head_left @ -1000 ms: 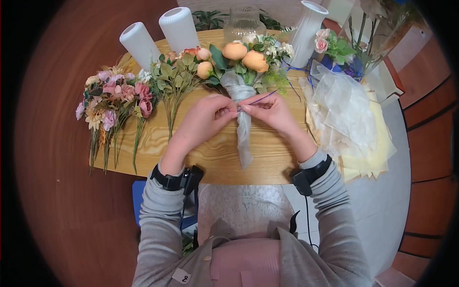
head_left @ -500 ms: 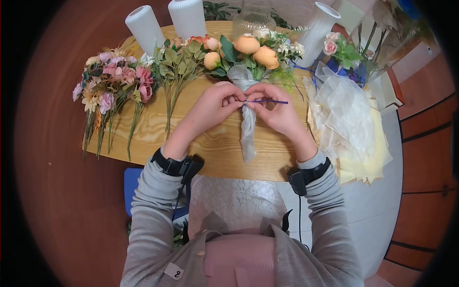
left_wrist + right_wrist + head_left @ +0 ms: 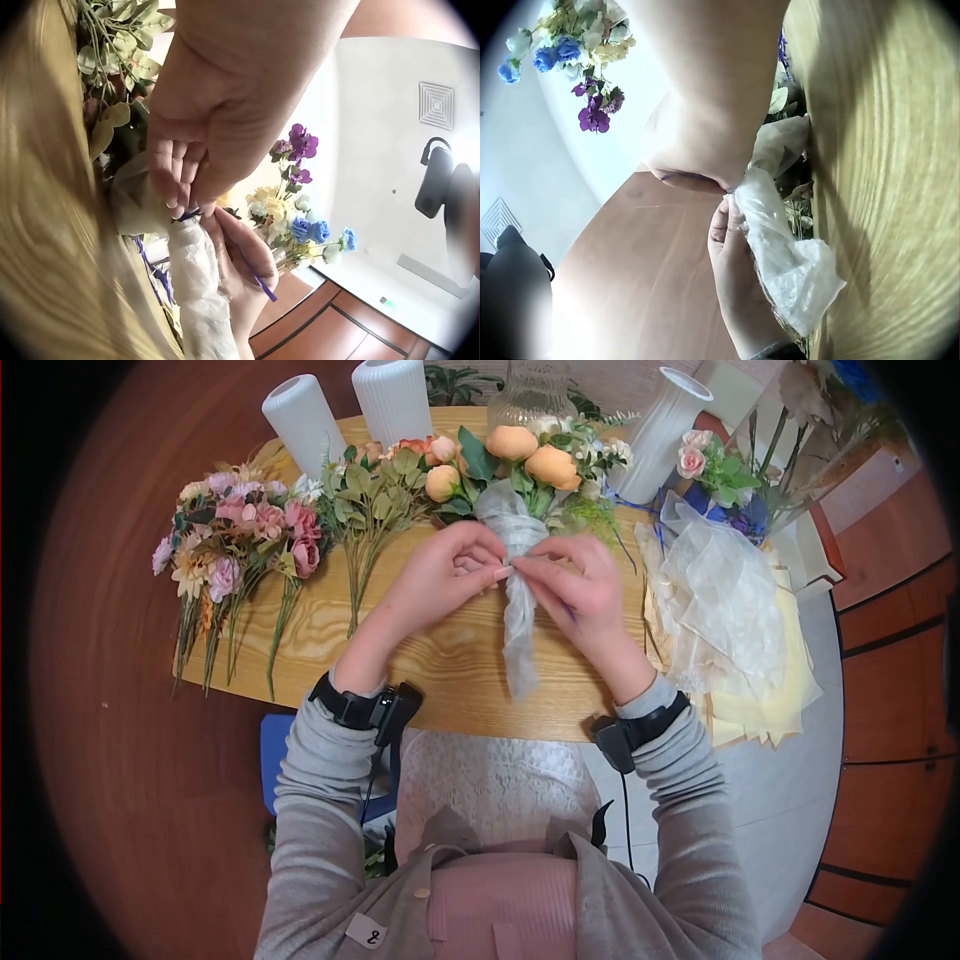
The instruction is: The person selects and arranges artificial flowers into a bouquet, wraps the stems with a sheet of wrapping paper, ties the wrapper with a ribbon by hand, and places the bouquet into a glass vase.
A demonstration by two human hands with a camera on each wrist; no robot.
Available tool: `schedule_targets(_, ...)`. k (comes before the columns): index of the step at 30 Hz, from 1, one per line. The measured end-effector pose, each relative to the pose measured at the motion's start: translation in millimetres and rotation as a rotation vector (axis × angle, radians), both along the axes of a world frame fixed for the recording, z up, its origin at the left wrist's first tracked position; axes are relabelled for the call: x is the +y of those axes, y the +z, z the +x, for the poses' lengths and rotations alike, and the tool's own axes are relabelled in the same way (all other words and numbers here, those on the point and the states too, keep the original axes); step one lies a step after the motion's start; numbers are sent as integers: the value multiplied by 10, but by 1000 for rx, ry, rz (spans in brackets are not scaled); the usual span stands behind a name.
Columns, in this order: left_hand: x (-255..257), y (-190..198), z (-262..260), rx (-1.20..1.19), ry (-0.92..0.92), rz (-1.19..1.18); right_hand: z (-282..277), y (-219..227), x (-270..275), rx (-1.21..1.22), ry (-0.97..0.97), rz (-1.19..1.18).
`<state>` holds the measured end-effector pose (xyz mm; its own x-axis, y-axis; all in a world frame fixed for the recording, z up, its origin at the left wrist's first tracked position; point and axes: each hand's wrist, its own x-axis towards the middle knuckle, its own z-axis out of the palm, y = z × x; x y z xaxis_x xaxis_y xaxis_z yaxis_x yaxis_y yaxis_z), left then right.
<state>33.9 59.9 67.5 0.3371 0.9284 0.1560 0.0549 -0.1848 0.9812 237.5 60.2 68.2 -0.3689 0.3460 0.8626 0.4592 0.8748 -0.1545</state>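
A bouquet of orange flowers [image 3: 553, 467] lies on the wooden table, its stems wrapped in sheer white fabric [image 3: 518, 615] that trails toward the near edge. Both hands meet at the wrap's narrow part, just below the blooms. With thumb and fingertips, my left hand [image 3: 452, 575] pinches a thin purple ribbon [image 3: 187, 216] at the wrap. My right hand [image 3: 583, 592] also pinches the ribbon there, and a loose end [image 3: 259, 280] runs across that hand. In the right wrist view, a stretch of the ribbon [image 3: 690, 178] shows along the right hand. Fingers partly hide the tying point.
Pink and lilac flowers [image 3: 235, 525] and leafy stems [image 3: 370, 500] lie left. White vases [image 3: 392, 405] and a glass vase [image 3: 530, 400] stand behind. Sheer white fabric [image 3: 715, 590] lies over cream sheets [image 3: 770, 705] at right, near a pink rose bunch [image 3: 692, 460].
The ribbon end that stuck out rightward from the fingers half a second ago now hangs by the right palm. The right hand has turned, its fingertips pointing more leftward at the wrap.
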Motion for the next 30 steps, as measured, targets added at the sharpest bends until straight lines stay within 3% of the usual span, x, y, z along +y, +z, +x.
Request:
schedule_targets(1, -2, 17, -4, -1, 2, 3, 6, -10, 7, -1, 2, 3)
schedule_targets(3, -44, 128, 3, 196, 16, 253, 13, -45, 22, 56, -10, -94)
schedule_targets(9, -13, 198, 10, 419, 8, 407, 18, -51, 30, 61, -11, -80)
schedule_targets(22, -13, 258, 64, 149, 36, 344, 34, -60, 41, 74, 5, -107)
schedule_targets(24, 30, 253, 12, 398, 16, 499, 37, -62, 38, 56, 13, -125)
schedule_targets(28, 27, 236, 16, 452, 56, 555, 76, -71, 67, 26, 50, -186)
schedule_targets(30, 22, 211, 15, 482, 118, 599, 107, -111, 108, 146, 126, -302)
